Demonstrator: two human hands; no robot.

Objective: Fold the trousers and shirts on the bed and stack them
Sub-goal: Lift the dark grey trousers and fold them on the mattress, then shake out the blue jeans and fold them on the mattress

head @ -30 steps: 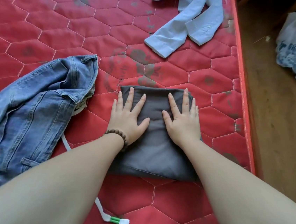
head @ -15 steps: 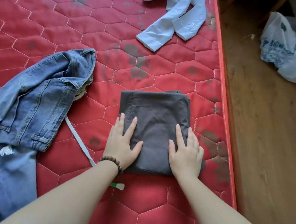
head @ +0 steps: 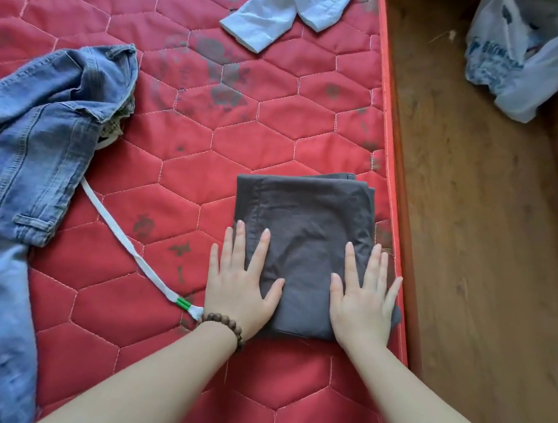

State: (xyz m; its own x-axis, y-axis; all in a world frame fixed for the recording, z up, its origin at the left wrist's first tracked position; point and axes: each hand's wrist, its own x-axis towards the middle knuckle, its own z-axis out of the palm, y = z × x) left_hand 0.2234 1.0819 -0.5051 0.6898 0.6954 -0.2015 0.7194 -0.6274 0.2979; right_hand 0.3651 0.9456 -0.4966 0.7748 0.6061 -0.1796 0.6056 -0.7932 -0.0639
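Denim jeans [head: 25, 157] lie left of folded trousers [head: 307, 228] under flat left hand [head: 240, 286], right hand [head: 362, 306]

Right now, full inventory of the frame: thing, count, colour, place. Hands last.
folded trousers: 1, dark grey, near the bed's right edge, under both hands
denim clothes: unfolded heap, count unclear, blue, left side of the bed
drawstring: 1, white with green tip, runs from the denim toward the left wrist
shirt: 1, pale blue, unfolded, top of the bed, partly out of frame
mattress: 1, red quilted with dark marks
plastic bag: 1, white with blue print, on the floor, upper right
floor: brown wood, right of the bed
bead bracelet: 1, brown, on the left wrist
left hand: flat, on the trousers' left edge and the mattress
right hand: flat, on the trousers' right part
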